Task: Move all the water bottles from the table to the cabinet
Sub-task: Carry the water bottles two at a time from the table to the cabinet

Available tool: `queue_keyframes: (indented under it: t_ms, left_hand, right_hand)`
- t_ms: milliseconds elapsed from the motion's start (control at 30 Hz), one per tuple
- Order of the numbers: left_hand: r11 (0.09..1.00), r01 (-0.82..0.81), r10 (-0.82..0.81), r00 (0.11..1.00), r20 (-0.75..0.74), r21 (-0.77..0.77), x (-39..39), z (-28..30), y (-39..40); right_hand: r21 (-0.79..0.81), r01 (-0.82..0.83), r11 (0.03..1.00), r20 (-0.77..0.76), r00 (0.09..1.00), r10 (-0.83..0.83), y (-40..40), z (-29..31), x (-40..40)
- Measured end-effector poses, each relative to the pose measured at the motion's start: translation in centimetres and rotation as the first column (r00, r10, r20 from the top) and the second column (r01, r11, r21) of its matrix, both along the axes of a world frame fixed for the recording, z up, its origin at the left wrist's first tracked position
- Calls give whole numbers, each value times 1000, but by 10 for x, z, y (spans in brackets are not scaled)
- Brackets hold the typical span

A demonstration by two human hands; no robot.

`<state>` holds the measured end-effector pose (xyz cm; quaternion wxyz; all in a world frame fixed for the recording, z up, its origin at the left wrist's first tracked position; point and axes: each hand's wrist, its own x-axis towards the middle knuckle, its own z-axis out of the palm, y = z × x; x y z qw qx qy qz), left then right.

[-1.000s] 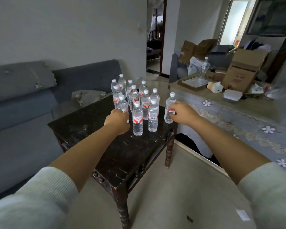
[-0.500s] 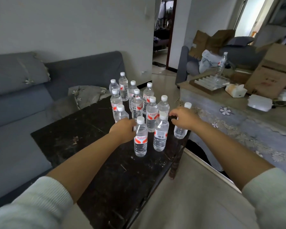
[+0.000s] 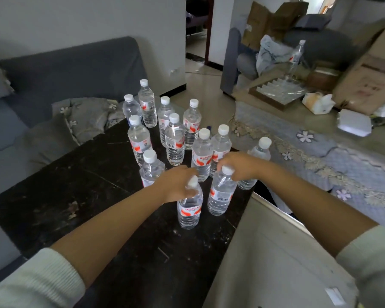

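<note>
A grey sofa (image 3: pixel 71 70) is seen behind the dark bench (image 3: pixel 80 196), and boxes (image 3: pixel 369 72) are piled on a covered table (image 3: pixel 320 152) at the right. Many bottles (image 3: pixel 175 138) of clear water are stood close together on the bench. The front bottle (image 3: pixel 189 210) is gripped at its neck by the left hand (image 3: pixel 178 185). The bottle beside it (image 3: pixel 220 194) is gripped at its cap by the fingers (image 3: pixel 226 162) of the right hand (image 3: pixel 240 165).

Clear plastic water bottles (image 3: pixel 175 140) with white caps and red-and-white labels stood upright, clustered at the far right part of a dark table (image 3: pixel 80 196). The nearest bottle (image 3: pixel 189 207) and its neighbour (image 3: pixel 221 194) stood closest to the viewer, just apart.
</note>
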<state>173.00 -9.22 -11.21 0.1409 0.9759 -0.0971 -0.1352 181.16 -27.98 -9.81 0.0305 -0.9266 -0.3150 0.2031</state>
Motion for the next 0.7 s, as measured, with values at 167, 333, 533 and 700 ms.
queue_keyframes:
  t_ms: [167,333,533,700]
  left_hand:
    - [999,21,-20,999,37,-35,8,-7,-1]
    - [1000,24,-24,998,50,-13,11,-7,-6]
    - [996,84,-85,992,94,17,11,-7,-28]
    - [985,173,-174,980,93,11,15,-4,-73]
  right_hand:
    - [0,-50,999,14,999,50,-1,-1,3]
    - [40,-80,996,30,996,79,-7,-2,-4]
    - [201,98,975,58,992,-112,-48,-12,-30]
    - [351,390,851,40,902,-430,-103,-17,-64]
